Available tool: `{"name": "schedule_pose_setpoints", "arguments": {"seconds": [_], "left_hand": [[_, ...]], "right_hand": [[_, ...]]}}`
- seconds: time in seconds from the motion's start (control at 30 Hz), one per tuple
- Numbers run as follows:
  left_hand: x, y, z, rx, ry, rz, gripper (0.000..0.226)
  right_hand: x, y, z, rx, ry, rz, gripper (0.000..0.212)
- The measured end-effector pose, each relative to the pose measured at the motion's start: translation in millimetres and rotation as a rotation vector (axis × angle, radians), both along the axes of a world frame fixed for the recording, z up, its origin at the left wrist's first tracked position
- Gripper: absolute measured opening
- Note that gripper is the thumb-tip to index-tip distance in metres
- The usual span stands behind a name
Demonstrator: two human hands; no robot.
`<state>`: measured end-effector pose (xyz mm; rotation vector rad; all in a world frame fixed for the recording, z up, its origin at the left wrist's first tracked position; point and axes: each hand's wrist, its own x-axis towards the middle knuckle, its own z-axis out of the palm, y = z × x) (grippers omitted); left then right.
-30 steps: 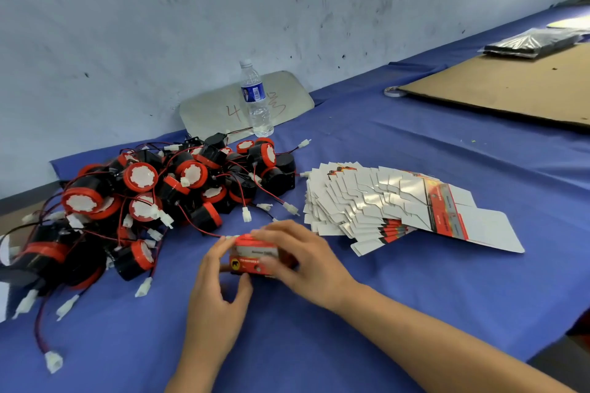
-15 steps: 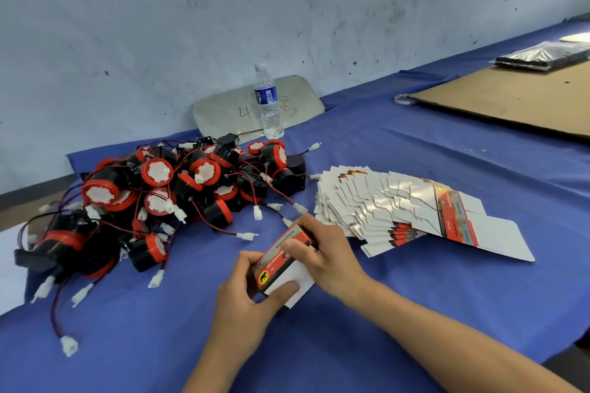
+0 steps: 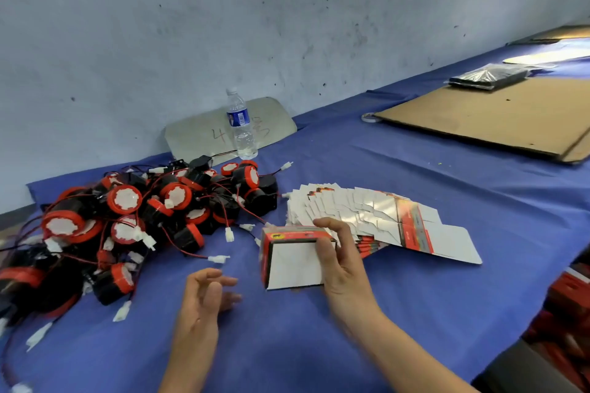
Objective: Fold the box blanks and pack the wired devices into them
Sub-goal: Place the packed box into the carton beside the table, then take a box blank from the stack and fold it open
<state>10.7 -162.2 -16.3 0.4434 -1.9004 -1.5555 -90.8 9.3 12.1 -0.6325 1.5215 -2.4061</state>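
A person's right hand now grips a folded red-and-white box alone, fingers curled over its top and thumb across its white end panel, holding it just above the blue table cloth; half a second ago both hands were on it. The left hand has let go and hangs beside the box, fingers loosely curled around nothing. Behind the box lies a fanned stack of flat box blanks, partly hidden by the right hand's fingers. To the left sprawls a heap of black-and-red wired devices, their white connectors strewn across the cloth. A water bottle stands against a grey board leaning on the scuffed wall. Farther right, a cardboard sheet bears a dark plastic-wrapped packet.
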Motion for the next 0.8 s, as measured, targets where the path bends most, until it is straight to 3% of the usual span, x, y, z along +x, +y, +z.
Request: {"name": "schedule_pose_setpoints", "arguments": {"seconds": [0.1,0.17,0.3,0.4,0.57,0.63,0.73,0.8], "left_hand": [[0,-3,-5,-0.029,-0.02,0.014,0.031],[-2,-2,-8,-0.044,-0.017,0.02,0.026],[-6,-2,-10,-0.069,-0.018,0.022,0.027],[-12,-4,-8,-0.05,-0.064,-0.019,0.034],[-11,-1,-10,-0.115,-0.049,-0.015,0.034],[-12,-4,-14,-0.134,-0.036,0.015,0.033],[-11,-8,-21,-0.14,-0.041,0.026,0.03],[-11,-10,-23,-0.146,-0.04,0.034,0.029]], "right_hand": [[-3,43,0,-0.253,-0.183,-0.096,0.045],[-12,74,4,-0.341,-0.188,-0.331,0.035],[-39,132,13,-0.193,-0.123,-1.053,0.036],[-53,160,12,-0.049,-0.1,-1.269,0.044],[-56,146,-6,0.239,0.107,-1.12,0.049],[-64,133,-12,0.577,0.26,-0.931,0.059],[-77,119,-27,1.228,0.326,-0.518,0.07],[-81,113,-31,1.364,0.372,-0.444,0.06]]}}
